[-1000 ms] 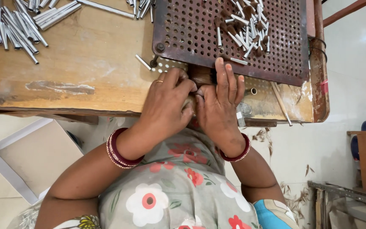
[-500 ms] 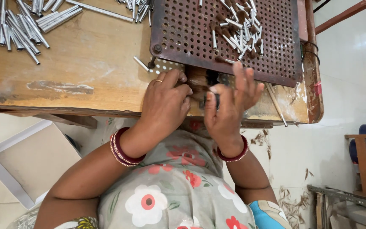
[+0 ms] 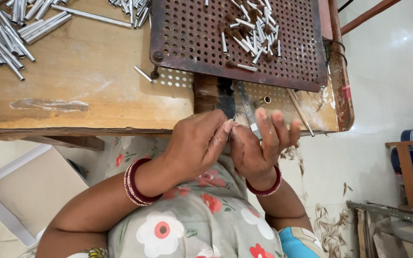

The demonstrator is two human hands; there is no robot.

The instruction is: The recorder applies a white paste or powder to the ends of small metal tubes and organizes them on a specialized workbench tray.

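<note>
Bench (image 3: 82, 102) of worn wood carries a rusty perforated plate (image 3: 192, 38) strewn with small metal tubes (image 3: 254, 28). Just below the plate's near edge, the left hand (image 3: 194, 145) and right hand (image 3: 259, 148) meet, fingers (image 3: 225, 129) pinched together on something too small to tell; the right's outer fingers are spread.

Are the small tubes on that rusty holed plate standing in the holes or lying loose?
Lying loose: the small tubes rest sideways in a heap across the holed plate.
</note>
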